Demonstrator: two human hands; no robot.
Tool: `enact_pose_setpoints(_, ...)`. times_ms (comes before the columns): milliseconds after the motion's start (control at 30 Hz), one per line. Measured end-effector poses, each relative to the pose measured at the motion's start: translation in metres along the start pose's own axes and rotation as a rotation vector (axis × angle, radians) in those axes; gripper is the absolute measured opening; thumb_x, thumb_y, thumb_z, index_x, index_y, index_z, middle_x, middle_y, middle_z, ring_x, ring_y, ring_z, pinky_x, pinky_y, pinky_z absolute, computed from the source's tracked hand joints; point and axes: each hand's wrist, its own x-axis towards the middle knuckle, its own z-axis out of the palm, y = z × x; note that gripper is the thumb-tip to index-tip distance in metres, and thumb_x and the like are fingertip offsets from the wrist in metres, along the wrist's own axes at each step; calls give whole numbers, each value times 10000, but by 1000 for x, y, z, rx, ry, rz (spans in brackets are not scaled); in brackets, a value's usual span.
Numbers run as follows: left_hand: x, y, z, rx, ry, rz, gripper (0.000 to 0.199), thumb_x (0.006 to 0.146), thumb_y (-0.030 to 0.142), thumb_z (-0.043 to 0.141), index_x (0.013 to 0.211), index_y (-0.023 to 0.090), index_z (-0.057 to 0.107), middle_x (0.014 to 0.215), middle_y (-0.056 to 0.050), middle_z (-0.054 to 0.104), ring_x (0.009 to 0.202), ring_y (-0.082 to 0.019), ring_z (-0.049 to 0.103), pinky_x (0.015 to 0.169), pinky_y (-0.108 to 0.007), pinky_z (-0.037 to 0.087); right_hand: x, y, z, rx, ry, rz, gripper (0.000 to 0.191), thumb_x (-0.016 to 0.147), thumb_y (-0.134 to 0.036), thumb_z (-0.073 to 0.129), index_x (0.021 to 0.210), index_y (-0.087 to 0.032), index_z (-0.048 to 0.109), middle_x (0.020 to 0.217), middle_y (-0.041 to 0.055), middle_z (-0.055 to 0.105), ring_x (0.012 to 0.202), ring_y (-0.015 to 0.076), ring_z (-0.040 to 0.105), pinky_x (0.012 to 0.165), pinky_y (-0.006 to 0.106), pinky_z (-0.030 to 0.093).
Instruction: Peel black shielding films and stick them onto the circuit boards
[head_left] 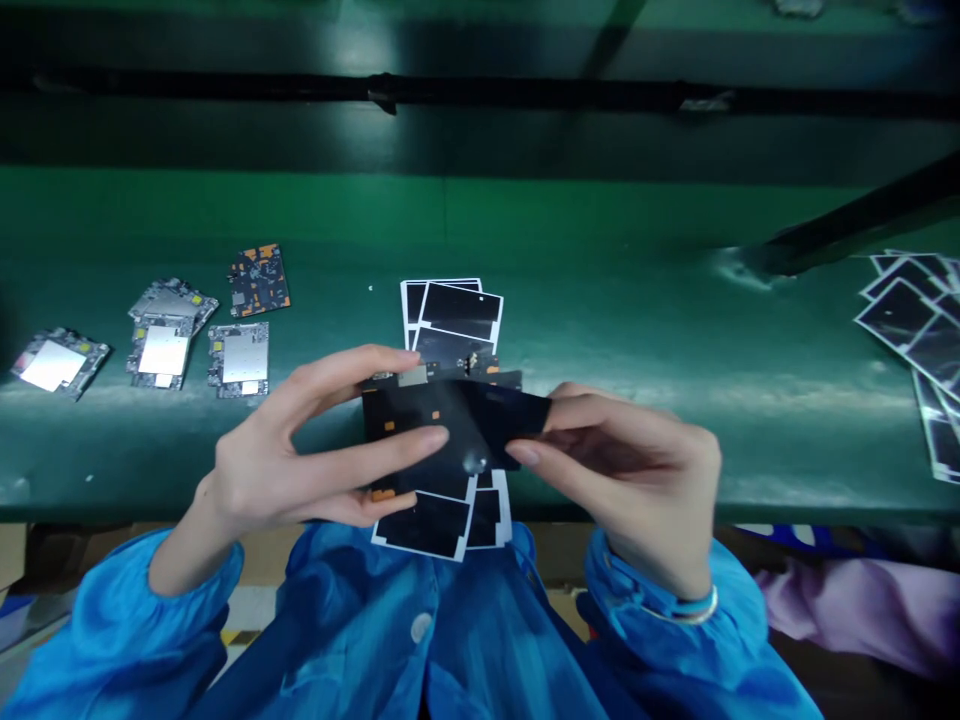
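- Presently, the left hand (pixel 262 455), its fingers parted, is holding a dark circuit board (pixel 409 405), one fingertip resting against the face.
- The right hand (pixel 645 465) is pinching a black film (pixel 517 422) between thumb and fingers, the film overlapping the board's right part.
- The board is sitting over white-bordered sticker sheets (pixel 460 312), near the blue jacket (pixel 420 670).
- On the green surface (pixel 637 340), several other boards (pixel 162 350) are lying at left; a second sheet pile (pixel 911 315) is lying at far right.
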Motion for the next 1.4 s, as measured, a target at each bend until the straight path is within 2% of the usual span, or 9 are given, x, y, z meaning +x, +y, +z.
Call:
enact_pose_setpoints(200,49,-47,8,-48,-147,68,249,892,303,769,1141,306,762,1407,-19,612,1324,-277,619,1130,-418,572,-4,25,-11,-691,100,-96,217,1013,-388,628,1102,-250,769,825,34,814,637,172,754,541,249,555)
enact_pose_setpoints(267,78,-83,23,11,-109,-7,254,939,309,715,1186,250,728,1485,-4,533,1429,-280,512,1208,-450,480,-6,45,-4,-684,16,-107,476,949,-496,690,1344,-232,671,1108,103,815,940,265,802,765,336,656)
enact_pose_setpoints(333,100,-116,41,55,-60,-149,510,885,396,781,1322,178,631,1592,-54,403,1517,-337,389,1266,-487,386,-8,66,10,-604,-170,-131,920,814,-555,809,1579,-214,428,1522,187,584,1411,383,564,1107,540,552)
enact_pose_setpoints(433,105,-136,57,116,-100,-363,743,802,491,841,1403,159,557,1622,-166,331,1493,-452,406,1207,-565,426,-13,94,31,-570,-341,-99,1212,786,-483,852,1683,-206,86,1685,228,311,1587,394,238,1248,674,314)
enact_pose_setpoints(533,72,-111,54,120,-170,-476,483,890,563,719,1135,149,676,1263,-175,629,1144,-385,692,982,-558,570,-17,105,39,-525,-328,-132,972,938,-351,718,1680,-231,103,1629,205,436,1565,330,325,1260,640,320)
enact_pose_setpoints(667,18,-51,52,-313,-231,-639,375,926,561,652,858,192,659,810,-37,685,717,-207,686,664,-349,588,-19,94,31,-428,-306,-176,754,992,-302,643,1642,-226,270,1570,181,532,1522,284,429,1257,589,364)
enact_pose_setpoints(833,-7,-6,81,-696,159,-826,185,916,377,715,888,197,689,838,-26,680,729,-160,655,629,-274,559,-7,66,21,-444,-257,-278,739,911,-493,728,1524,-165,479,1552,224,538,1484,339,487,1229,618,392)
enact_pose_setpoints(1000,-3,8,88,-469,247,-694,115,933,262,703,829,212,704,782,0,563,696,-132,564,589,-264,468,18,47,19,-522,-155,-518,218,979,-176,650,1156,-276,729,1124,32,822,1023,217,788,1131,555,516)
enact_pose_setpoints(1400,5,21,85,-322,222,-498,121,944,132,648,862,216,673,719,28,482,610,-101,504,535,-246,424,23,43,14,-541,-118,-654,139,919,-111,684,923,-243,726,916,0,835,777,161,786,1022,482,594)
